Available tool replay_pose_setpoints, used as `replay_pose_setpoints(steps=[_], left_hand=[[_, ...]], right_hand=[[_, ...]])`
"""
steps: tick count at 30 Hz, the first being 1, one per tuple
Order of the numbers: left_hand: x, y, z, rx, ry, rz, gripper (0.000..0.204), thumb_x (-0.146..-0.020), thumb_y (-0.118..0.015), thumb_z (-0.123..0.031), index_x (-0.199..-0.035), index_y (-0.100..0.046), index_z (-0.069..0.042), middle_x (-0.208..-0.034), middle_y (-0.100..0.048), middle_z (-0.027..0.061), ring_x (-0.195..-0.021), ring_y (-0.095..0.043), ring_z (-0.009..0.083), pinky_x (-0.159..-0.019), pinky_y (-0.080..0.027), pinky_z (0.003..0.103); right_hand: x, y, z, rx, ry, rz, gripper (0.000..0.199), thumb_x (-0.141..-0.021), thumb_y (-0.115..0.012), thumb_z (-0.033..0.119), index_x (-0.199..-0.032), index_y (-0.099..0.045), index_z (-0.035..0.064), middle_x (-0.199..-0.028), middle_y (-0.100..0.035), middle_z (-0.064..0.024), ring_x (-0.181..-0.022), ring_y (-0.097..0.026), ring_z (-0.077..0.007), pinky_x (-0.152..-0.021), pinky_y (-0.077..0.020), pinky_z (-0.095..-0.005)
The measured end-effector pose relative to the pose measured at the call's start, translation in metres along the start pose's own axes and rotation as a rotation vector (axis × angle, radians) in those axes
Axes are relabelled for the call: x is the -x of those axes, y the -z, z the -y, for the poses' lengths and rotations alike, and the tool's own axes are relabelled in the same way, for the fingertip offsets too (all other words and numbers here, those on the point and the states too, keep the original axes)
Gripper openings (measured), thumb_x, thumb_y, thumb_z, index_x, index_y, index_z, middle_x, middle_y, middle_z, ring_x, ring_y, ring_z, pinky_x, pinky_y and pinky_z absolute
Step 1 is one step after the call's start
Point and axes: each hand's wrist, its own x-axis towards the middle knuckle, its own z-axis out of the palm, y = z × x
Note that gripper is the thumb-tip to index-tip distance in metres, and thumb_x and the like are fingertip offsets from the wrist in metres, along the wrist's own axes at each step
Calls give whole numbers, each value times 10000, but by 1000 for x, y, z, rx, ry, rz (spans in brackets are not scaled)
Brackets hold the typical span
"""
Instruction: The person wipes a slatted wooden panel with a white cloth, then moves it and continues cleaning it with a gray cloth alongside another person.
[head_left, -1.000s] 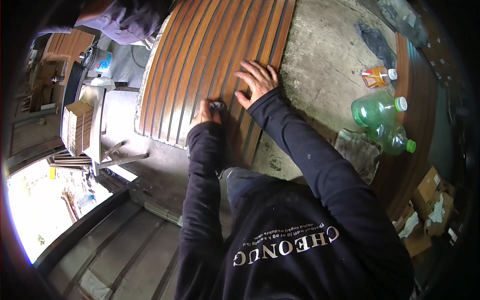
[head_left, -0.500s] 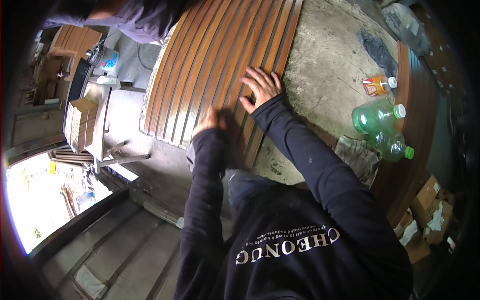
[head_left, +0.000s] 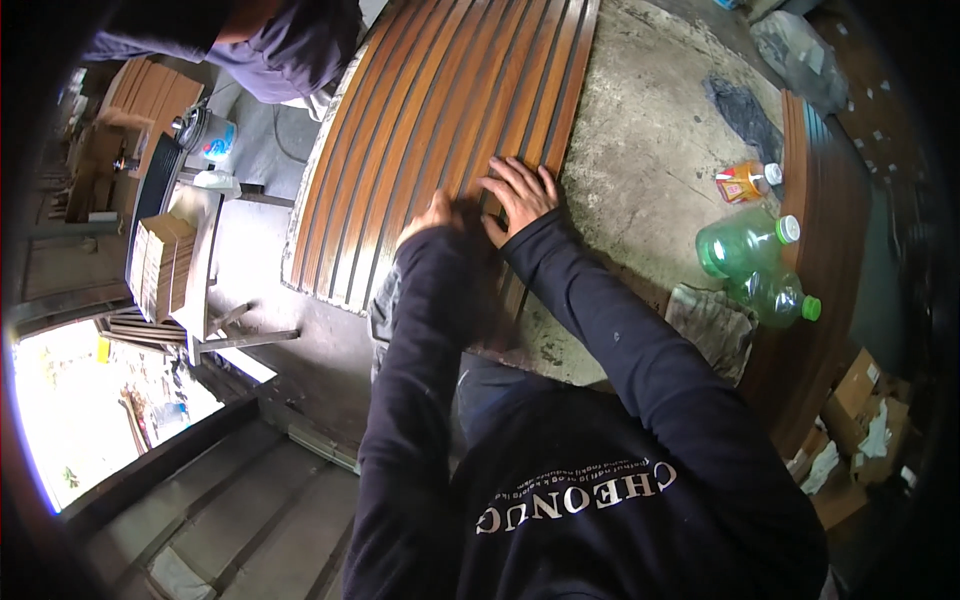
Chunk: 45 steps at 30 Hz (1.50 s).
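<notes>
Workbench (head_left: 655,130): pale grey top, stained and worn.
Brown boards (head_left: 825,290): layered, along the right side of the workbench.
Slatted wood panel (head_left: 440,110): reddish brown strips divided by dark grooves; lies on the left part of the workbench, running from the upper edge of the view toward the wearer; both hands are at its near end.
Co-worker (head_left: 300,50): one, partly in view at upper left, in a dark purplish top, beside the panel's far left edge.
Sweatshirt (head_left: 590,440): dark, long-sleeved, pale lettering on the front; on the wearer.
Cardboard boxes (head_left: 850,395): torn, at lower right, with white scraps among them.
Stack of flat brown pieces (head_left: 165,260): on a stand at left.
Bucket (head_left: 212,138): blue-marked, beyond that stack.
Cloth (head_left: 712,325): grey, crumpled, to the right of the right forearm.
Green plastic bottles (head_left: 742,243): two, side by side; one cap white, the other green.
Right hand (head_left: 522,200): fingers spread, laid on the panel near its right edge.
Left hand (head_left: 430,215): over the panel, left of the other hand; motion-blurred, so its grip cannot be told.
Small bottle (head_left: 740,183): orange, white cap; above the green pair.
</notes>
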Motion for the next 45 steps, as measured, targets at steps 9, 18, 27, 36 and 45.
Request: replay_pose_setpoints(steps=[9,18,27,36,45], left_hand=[[40,-15,25,-139,-23,37,198,-854,-485,-320,-918,-492,-133,-760,-626,167,-698,-611,373,-606,-465,480],[-74,-25,-7,-134,-267,-110,267,-849,-450,-366,-990,-503,-145,-833,-639,201,-778,-609,393,-670,-466,484],[34,-5,15,-211,-125,58,199,-851,-492,-291,-963,-525,-130,-822,-626,153,-699,-611,360,-613,-478,463],[-200,2,-157,-132,-130,77,336,-840,-529,-335,-1113,-530,-137,-990,-622,196,-940,-596,349,-777,-484,434],[-5,-8,-19,-228,-399,156,316,-802,-538,-242,-1106,-533,-157,-849,-647,139,-713,-634,334,-625,-504,434]], right_hand=[[0,20,-3,-45,-73,-1,468,-686,-627,214,-1140,-533,151,-1327,-429,-62,-1265,-352,-245,-1062,-180,-494],[-2,8,-2,-255,-53,-56,656,-663,-636,115,-1271,-392,94,-1324,-400,-118,-1244,-364,-267,-1045,-240,-460],[-55,35,-97,172,-477,-103,524,-845,-507,297,-1323,-348,156,-1423,-251,-197,-1321,-209,-388,-1051,-111,-588],[-59,31,-89,101,-435,-112,548,-801,-546,205,-1317,-373,147,-1409,-269,-211,-1329,-207,-367,-1058,-99,-564],[-54,35,-94,28,-473,-194,515,-781,-535,206,-1281,-421,155,-1407,-282,-213,-1328,-207,-380,-1068,-89,-555]])
